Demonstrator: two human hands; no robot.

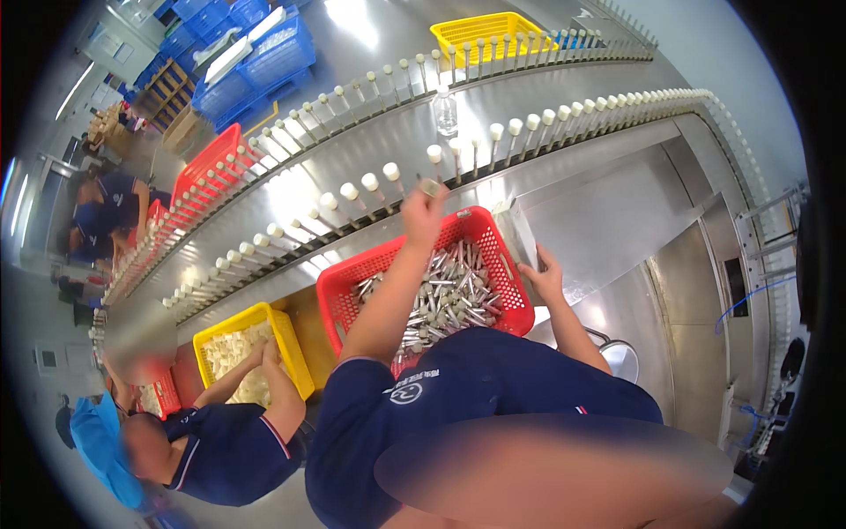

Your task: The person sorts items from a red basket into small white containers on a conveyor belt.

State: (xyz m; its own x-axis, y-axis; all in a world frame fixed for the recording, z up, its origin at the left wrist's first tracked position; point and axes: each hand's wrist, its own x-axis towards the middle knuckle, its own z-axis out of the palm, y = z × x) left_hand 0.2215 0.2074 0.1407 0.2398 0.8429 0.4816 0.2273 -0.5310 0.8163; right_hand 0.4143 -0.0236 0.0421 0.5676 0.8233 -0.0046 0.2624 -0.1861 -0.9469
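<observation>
My left hand [423, 216] is raised over the far side of a red basket [330, 304], beside a line of upright pins. Its fingers are closed on a small piece with a beige-grey head [430, 188]; the rest of the piece is mostly hidden. In the basket lies a heap of metal rods [449, 291] with dull beige heads. Right of the basket, my right hand [544, 278] grips the near end of a flat grey box [522, 234] with thumb and fingers. Beyond my left hand, white-headed rods [391, 172] stand upright along the near rail.
A second row of pins [388, 70] runs behind the first. Between the rows stands a clear bottle [446, 113]. A yellow basket [476, 26] is at the back. On my left, a co-worker [238, 441] reaches into a yellow basket [300, 366] of pale pieces. Blue crates [282, 62] stand far left.
</observation>
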